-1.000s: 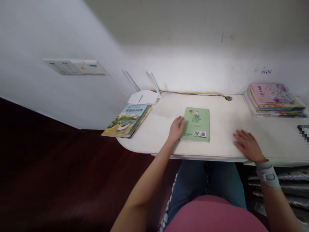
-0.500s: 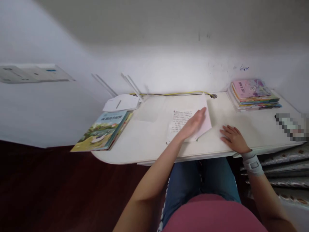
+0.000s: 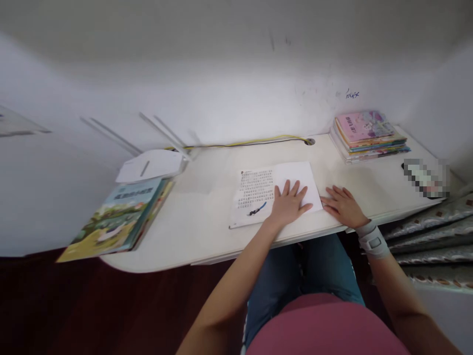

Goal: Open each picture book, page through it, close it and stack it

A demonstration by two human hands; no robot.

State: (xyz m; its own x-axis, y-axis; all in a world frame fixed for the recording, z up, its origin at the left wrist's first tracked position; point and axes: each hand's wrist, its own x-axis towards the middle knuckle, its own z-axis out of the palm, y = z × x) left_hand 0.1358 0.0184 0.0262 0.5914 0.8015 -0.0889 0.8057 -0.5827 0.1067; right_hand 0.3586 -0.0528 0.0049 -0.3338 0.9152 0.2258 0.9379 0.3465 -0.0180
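An open book (image 3: 254,190) lies flat on the white desk (image 3: 207,227) in front of me. Its left page carries printed text and a small dark-and-blue picture near the bottom; the right page looks blank where it shows. My left hand (image 3: 290,203) is spread flat on the lower part of the right page, fingers apart. Beside the book's right edge, my right hand (image 3: 344,207) rests palm down on the desk, its fingertips at the page edge and holding nothing. A pale band with a buckle (image 3: 374,241) circles my right wrist.
A white router (image 3: 150,165) with antennas stands at the left, with several picture books (image 3: 114,217) before it, overhanging the desk edge. A stack of books (image 3: 369,135) sits at the back right. A pixelated phone-like object (image 3: 424,177) lies far right. A yellow cable (image 3: 244,143) runs along the wall.
The page my left hand was turning now lies flat on the right side. That hand has lowered and spread on it. The view has shifted right, and my right hand is nearer the book.
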